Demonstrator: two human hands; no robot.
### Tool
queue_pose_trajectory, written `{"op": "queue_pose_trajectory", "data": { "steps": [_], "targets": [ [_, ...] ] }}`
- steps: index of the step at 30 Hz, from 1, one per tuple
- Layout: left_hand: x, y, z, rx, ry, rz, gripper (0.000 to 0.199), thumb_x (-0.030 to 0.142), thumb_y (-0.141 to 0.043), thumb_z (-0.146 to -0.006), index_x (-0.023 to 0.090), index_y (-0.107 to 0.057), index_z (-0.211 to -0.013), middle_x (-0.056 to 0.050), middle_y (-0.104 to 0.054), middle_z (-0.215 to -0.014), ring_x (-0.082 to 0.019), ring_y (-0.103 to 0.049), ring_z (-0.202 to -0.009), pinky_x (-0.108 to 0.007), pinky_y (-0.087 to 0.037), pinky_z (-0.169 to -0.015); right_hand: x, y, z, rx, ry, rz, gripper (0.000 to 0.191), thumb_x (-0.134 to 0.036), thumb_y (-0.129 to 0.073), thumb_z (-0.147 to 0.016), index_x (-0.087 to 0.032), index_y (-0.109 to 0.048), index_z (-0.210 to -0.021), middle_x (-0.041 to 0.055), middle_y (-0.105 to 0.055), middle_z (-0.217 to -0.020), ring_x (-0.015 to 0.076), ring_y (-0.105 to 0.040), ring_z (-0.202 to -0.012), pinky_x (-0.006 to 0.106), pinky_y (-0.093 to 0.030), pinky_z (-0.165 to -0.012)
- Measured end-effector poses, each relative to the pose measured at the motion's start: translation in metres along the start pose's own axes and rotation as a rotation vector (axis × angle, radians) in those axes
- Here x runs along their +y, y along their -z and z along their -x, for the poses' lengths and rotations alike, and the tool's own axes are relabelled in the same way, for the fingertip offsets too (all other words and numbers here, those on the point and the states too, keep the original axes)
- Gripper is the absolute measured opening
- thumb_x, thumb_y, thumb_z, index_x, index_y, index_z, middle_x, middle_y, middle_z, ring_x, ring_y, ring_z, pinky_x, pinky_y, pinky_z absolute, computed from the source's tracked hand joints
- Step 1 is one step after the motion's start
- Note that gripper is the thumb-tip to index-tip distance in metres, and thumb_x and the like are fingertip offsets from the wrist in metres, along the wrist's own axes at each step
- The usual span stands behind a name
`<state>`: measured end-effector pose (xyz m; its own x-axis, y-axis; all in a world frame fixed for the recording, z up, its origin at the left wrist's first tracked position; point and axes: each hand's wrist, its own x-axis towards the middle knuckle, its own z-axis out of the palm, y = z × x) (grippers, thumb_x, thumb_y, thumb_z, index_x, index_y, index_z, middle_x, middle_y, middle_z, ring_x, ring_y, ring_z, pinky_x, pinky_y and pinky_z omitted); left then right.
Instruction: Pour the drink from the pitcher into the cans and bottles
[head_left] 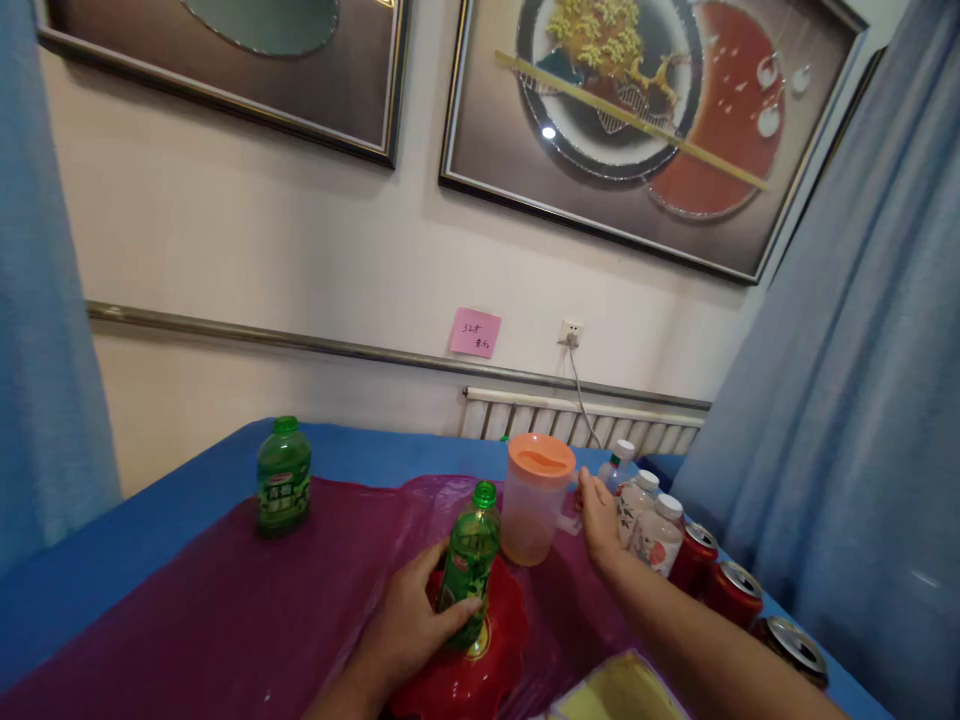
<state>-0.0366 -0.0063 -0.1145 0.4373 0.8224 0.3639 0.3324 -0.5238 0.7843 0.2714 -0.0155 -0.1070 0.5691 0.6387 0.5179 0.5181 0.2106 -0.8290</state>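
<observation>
My left hand (420, 610) is wrapped round a green plastic bottle (471, 560) with an open, uncapped neck. The bottle tilts slightly to the right over a shiny red plate (499, 650) with a wavy rim. Just right of it stands a translucent pitcher (529, 520) with an orange lid (541, 457), a little liquid showing near its base. My right hand (598, 515) is at the pitcher's handle, its fingers closed there and partly hidden. A second green bottle (284, 480), also without a visible cap, stands upright at the far left.
White-capped bottles (658, 535) and several cans (731, 590) line the table's right side. A yellow cloth-like item (619, 690) lies at the front. Purple plastic sheeting (300, 610) covers part of the blue tabletop (382, 448). A radiator (495, 415) stands behind, with blue curtains (840, 400) at right.
</observation>
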Motion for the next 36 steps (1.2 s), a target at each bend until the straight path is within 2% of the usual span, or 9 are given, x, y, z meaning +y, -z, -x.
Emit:
{"op": "queue_pose_trajectory", "data": {
  "steps": [6,9,11,14,20,26,30,33,36],
  "targets": [
    [0.003,0.001,-0.002,0.011,-0.028,-0.036,0.053,0.039,-0.075,-0.069,0.023,-0.070,-0.119,-0.007,-0.076,-0.119,-0.032,-0.070,-0.110,-0.041,-0.056,-0.095,-0.002,0.007,0.004,0.136,-0.069,-0.037,0.053,-0.069,-0.038,-0.091,-0.023,-0.049,-0.068,-0.0018,-0.050,-0.062,0.0178,-0.051,-0.060,0.031,-0.046,-0.060],
    [0.002,0.002,-0.004,0.024,-0.049,-0.053,0.056,0.039,-0.076,-0.068,0.023,-0.069,-0.122,-0.007,-0.076,-0.119,-0.032,-0.071,-0.109,-0.041,-0.057,-0.095,-0.012,0.017,0.008,0.212,-0.028,-0.021,0.043,-0.062,-0.049,-0.088,-0.021,-0.059,-0.086,0.0044,-0.062,-0.085,0.0232,-0.060,-0.086,0.037,-0.049,-0.082],
    [0.002,0.002,-0.005,0.029,-0.062,-0.056,0.058,0.039,-0.077,-0.068,0.024,-0.069,-0.123,-0.007,-0.076,-0.120,-0.032,-0.072,-0.109,-0.041,-0.057,-0.095,-0.024,0.022,0.021,0.243,0.071,-0.015,0.038,-0.054,-0.055,-0.087,-0.020,-0.059,-0.105,0.0093,-0.062,-0.109,0.0257,-0.057,-0.109,0.043,-0.044,-0.099],
    [0.000,0.002,-0.005,0.034,-0.081,-0.057,0.062,0.041,-0.079,-0.066,0.024,-0.068,-0.125,-0.007,-0.076,-0.121,-0.032,-0.072,-0.109,-0.042,-0.057,-0.097,-0.047,0.018,0.057,0.045,0.287,-0.046,0.040,-0.039,-0.060,-0.090,-0.021,-0.055,-0.125,0.0126,-0.058,-0.129,0.0263,-0.053,-0.123,0.046,-0.042,-0.106],
    [-0.015,-0.003,-0.004,0.021,-0.127,-0.068,0.075,0.047,-0.083,-0.062,0.026,-0.064,-0.131,-0.008,-0.075,-0.123,-0.032,-0.072,-0.109,-0.044,-0.056,-0.100,-0.080,-0.017,0.116,-0.385,0.123,-0.193,0.076,-0.028,-0.074,-0.079,-0.024,-0.041,-0.147,0.0107,-0.057,-0.141,0.0269,-0.056,-0.127,0.044,-0.044,-0.108],
    [-0.026,-0.009,-0.005,-0.056,-0.174,-0.047,0.074,0.050,-0.083,-0.065,0.029,-0.062,-0.133,-0.005,-0.076,-0.121,-0.030,-0.074,-0.106,-0.038,-0.059,-0.096,-0.092,-0.025,0.113,-0.462,0.009,-0.259,0.060,-0.018,-0.080,-0.066,-0.023,-0.063,-0.123,0.0042,-0.073,-0.113,0.0255,-0.068,-0.103,0.040,-0.053,-0.095],
    [-0.031,-0.008,-0.007,-0.074,-0.188,-0.006,0.074,0.054,-0.079,-0.068,0.031,-0.060,-0.135,-0.005,-0.072,-0.130,-0.030,-0.071,-0.113,-0.037,-0.058,-0.097,-0.086,0.001,0.113,-0.293,-0.026,-0.286,0.057,-0.022,-0.081,-0.067,-0.021,-0.060,-0.120,0.0053,-0.073,-0.109,0.0248,-0.069,-0.098,0.037,-0.055,-0.088],
    [-0.038,-0.006,-0.011,0.033,-0.167,-0.046,0.063,0.055,-0.073,-0.074,0.030,-0.063,-0.130,-0.005,-0.074,-0.126,-0.029,-0.071,-0.113,-0.037,-0.058,-0.098,-0.069,0.043,0.109,-0.139,-0.059,-0.219,0.053,-0.030,-0.078,-0.073,-0.020,-0.058,-0.121,0.0074,-0.074,-0.108,0.0253,-0.071,-0.093,0.036,-0.057,-0.082],
    [-0.042,-0.005,-0.015,0.112,-0.170,-0.083,0.057,0.056,-0.070,-0.076,0.029,-0.064,-0.127,-0.004,-0.077,-0.118,-0.028,-0.073,-0.108,-0.037,-0.059,-0.097,-0.044,0.094,0.098,0.017,-0.094,0.042,0.050,-0.038,-0.077,-0.073,-0.019,-0.061,-0.116,0.0088,-0.074,-0.108,0.0272,-0.071,-0.094,0.036,-0.056,-0.083]
  ]
}}
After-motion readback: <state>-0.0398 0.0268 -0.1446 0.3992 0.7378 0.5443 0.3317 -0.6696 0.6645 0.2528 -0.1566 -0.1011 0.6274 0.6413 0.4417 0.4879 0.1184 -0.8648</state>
